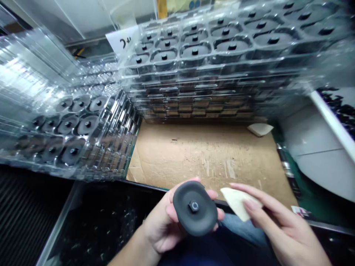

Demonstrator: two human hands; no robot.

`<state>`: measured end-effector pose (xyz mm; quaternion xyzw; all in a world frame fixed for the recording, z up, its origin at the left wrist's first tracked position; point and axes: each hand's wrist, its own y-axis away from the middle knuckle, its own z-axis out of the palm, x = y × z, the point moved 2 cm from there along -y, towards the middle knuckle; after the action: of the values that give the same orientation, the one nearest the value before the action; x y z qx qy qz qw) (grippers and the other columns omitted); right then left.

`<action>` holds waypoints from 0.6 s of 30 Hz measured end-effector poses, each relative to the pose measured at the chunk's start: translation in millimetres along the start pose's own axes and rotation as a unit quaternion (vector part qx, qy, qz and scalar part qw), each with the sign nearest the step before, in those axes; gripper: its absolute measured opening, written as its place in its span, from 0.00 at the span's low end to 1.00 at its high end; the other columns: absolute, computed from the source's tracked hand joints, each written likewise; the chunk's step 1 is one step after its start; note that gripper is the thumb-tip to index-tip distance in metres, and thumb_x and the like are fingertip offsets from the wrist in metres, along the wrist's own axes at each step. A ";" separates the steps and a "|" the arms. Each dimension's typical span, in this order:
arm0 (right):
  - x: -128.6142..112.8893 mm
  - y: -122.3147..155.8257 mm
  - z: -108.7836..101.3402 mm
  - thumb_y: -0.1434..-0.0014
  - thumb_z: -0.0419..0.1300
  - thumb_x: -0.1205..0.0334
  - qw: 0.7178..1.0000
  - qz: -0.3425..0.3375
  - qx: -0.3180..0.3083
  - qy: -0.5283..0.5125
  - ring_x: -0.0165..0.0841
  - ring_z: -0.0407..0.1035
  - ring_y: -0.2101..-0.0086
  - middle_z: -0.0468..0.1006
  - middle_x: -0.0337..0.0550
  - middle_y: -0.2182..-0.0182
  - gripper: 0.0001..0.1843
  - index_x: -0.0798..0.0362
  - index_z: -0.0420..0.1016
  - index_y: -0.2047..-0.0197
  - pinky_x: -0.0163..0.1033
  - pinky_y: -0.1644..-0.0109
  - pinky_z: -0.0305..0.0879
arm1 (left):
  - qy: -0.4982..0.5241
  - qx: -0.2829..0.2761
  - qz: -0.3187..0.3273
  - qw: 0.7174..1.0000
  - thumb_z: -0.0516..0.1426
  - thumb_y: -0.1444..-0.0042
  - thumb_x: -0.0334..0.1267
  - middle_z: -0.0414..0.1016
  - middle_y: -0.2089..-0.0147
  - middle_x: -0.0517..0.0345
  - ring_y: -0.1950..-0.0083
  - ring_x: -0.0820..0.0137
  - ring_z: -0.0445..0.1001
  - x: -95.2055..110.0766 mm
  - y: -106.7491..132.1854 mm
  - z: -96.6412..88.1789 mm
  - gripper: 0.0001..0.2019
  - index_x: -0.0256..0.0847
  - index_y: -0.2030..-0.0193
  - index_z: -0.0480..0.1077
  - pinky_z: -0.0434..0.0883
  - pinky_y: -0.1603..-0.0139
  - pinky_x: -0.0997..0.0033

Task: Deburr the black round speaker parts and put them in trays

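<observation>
Head view: I have the left hand [161, 225] cradling a matte black oval rubber disc [195, 208], its fingers spread behind the central stud. The right hand [283, 225] pinches a soft cream wedge [240, 202] beside it, above bare cardboard [199, 159] and stacked clear plastic trays [194, 74].

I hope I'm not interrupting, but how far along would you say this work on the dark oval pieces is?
Looking done: the stacked clear trays hold rows of dark oval pieces. In hand: the left hand holds one dark oval piece, and the right hand holds a pale wedge. Left: I cannot tell how many remain, since no unfinished pile shows; a second pale wedge lies on the cardboard.
</observation>
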<state>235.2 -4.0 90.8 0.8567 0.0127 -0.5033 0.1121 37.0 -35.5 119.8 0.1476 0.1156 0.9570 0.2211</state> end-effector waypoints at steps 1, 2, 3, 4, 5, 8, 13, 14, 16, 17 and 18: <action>0.9 2.9 3.9 0.43 0.56 0.47 0.999 0.025 -0.016 -0.012 0.38 0.75 0.60 0.80 0.41 0.59 0.17 0.47 0.78 0.57 0.35 0.59 0.73 | 0.002 0.001 0.000 1.000 0.67 0.58 0.36 0.78 0.53 0.51 0.55 0.61 0.77 0.0 -0.4 -1.3 0.23 0.41 0.52 0.72 0.74 0.56 0.68; -0.7 5.0 6.5 0.43 0.56 0.47 0.999 0.040 -0.021 -0.014 0.39 0.75 0.59 0.80 0.41 0.59 0.18 0.47 0.78 0.57 0.36 0.56 0.73 | 0.001 0.003 0.000 1.000 0.67 0.58 0.37 0.78 0.52 0.51 0.54 0.61 0.77 0.2 -0.9 -2.0 0.24 0.41 0.52 0.72 0.74 0.55 0.68; -4.9 6.2 7.2 0.42 0.55 0.48 0.999 0.041 -0.017 -0.011 0.39 0.75 0.59 0.80 0.41 0.59 0.17 0.47 0.78 0.57 0.37 0.55 0.72 | -0.001 0.006 0.000 1.000 0.67 0.59 0.37 0.78 0.52 0.51 0.54 0.61 0.77 0.6 -1.3 -2.0 0.24 0.42 0.51 0.72 0.74 0.55 0.67; -11.6 6.6 6.4 0.42 0.55 0.49 1.000 0.024 -0.007 0.000 0.38 0.75 0.59 0.80 0.40 0.59 0.16 0.47 0.77 0.57 0.37 0.55 0.72 | -0.004 0.011 0.000 1.000 0.67 0.59 0.38 0.78 0.52 0.51 0.54 0.61 0.77 1.0 -1.9 -1.6 0.25 0.42 0.51 0.72 0.74 0.55 0.67; -20.4 6.4 4.1 0.41 0.55 0.51 1.000 -0.008 0.010 0.016 0.37 0.75 0.59 0.79 0.39 0.58 0.14 0.46 0.77 0.56 0.35 0.57 0.72 | -0.007 0.015 0.000 1.000 0.67 0.60 0.38 0.78 0.53 0.52 0.54 0.61 0.77 1.2 -2.4 -1.0 0.25 0.43 0.52 0.72 0.73 0.55 0.68; -56.3 4.1 -3.0 0.38 0.52 0.57 0.979 -0.179 0.072 0.067 0.32 0.74 0.64 0.79 0.36 0.60 0.13 0.41 0.73 0.52 0.32 0.65 0.70 | -0.030 0.033 -0.002 0.999 0.69 0.63 0.37 0.79 0.53 0.54 0.55 0.62 0.78 -0.9 -4.3 -0.7 0.26 0.44 0.52 0.72 0.73 0.55 0.69; -96.9 -10.3 6.5 0.38 0.50 0.72 0.914 -0.388 -0.040 0.107 0.29 0.68 0.72 0.77 0.40 0.68 0.17 0.51 0.71 0.49 0.36 0.69 0.63 | -0.067 0.139 0.009 0.988 0.72 0.74 0.42 0.79 0.58 0.60 0.58 0.72 0.75 -6.3 -4.9 -17.1 0.32 0.45 0.55 0.75 0.67 0.54 0.78; -97.5 -15.2 8.5 0.39 0.49 0.74 0.915 -0.373 -0.075 0.135 0.29 0.67 0.73 0.77 0.40 0.69 0.18 0.52 0.71 0.49 0.36 0.70 0.62 | -0.076 0.161 0.021 0.984 0.72 0.76 0.42 0.79 0.59 0.60 0.58 0.72 0.74 -6.0 -4.8 -21.2 0.33 0.46 0.55 0.75 0.66 0.54 0.78; -96.2 -23.3 10.8 0.40 0.48 0.74 0.911 -0.342 -0.114 0.201 0.30 0.66 0.74 0.76 0.39 0.72 0.19 0.51 0.71 0.49 0.36 0.70 0.60 | -0.087 0.181 0.049 0.978 0.72 0.78 0.43 0.79 0.60 0.60 0.59 0.72 0.74 -4.4 -5.5 -26.8 0.34 0.47 0.56 0.75 0.66 0.54 0.76; -96.4 -25.5 12.0 0.40 0.48 0.74 0.907 -0.344 -0.114 0.214 0.30 0.66 0.74 0.76 0.39 0.71 0.19 0.51 0.70 0.49 0.37 0.69 0.60 | -0.087 0.172 0.054 0.980 0.72 0.78 0.44 0.79 0.60 0.60 0.60 0.71 0.74 -3.6 -6.6 -27.5 0.34 0.47 0.56 0.75 0.66 0.55 0.75; -98.0 -26.0 13.3 0.40 0.49 0.74 0.905 -0.363 -0.093 0.199 0.30 0.66 0.73 0.76 0.40 0.70 0.19 0.52 0.70 0.49 0.38 0.68 0.60 | -0.085 0.152 0.054 0.983 0.72 0.77 0.45 0.79 0.61 0.59 0.60 0.71 0.74 -2.8 -8.4 -26.9 0.33 0.47 0.56 0.75 0.67 0.55 0.74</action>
<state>171.9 27.6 164.7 0.8606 0.3919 -0.3252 -0.0043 33.7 -33.6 91.7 0.2661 0.2320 0.9230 0.1528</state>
